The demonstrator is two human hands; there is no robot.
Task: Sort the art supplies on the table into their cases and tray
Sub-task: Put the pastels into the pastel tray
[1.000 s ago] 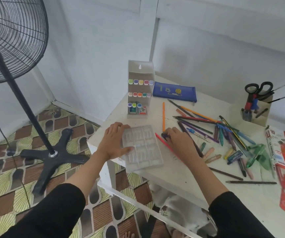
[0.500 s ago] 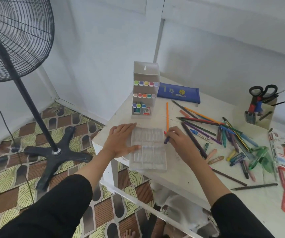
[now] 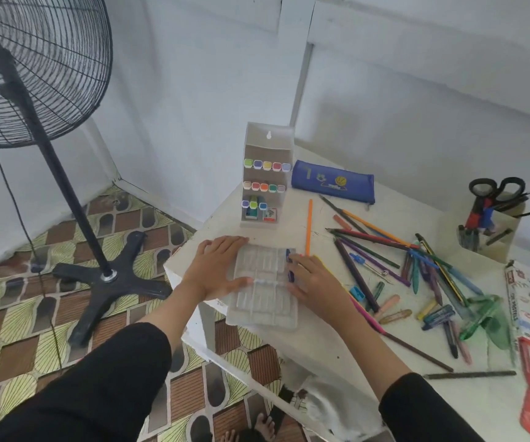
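White table (image 3: 321, 342) mid-frame: left hand (image 3: 217, 266) flat on tray (image 3: 263, 303). Pinched in right hand (image 3: 316, 283), the blue crayon (image 3: 290, 267) has reached the tray's edge, ready to slot.

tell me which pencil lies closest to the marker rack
The orange pencil lying alone just right of the marker rack; the others are heaped further right.

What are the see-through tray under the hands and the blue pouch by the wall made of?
Tray: looks like thin moulded clear plastic, glossy; the table shows through its compartments and the ridges catch light.
Blue pouch: probably woven fabric, matte; it lies soft and flat, with printed pictures on it.
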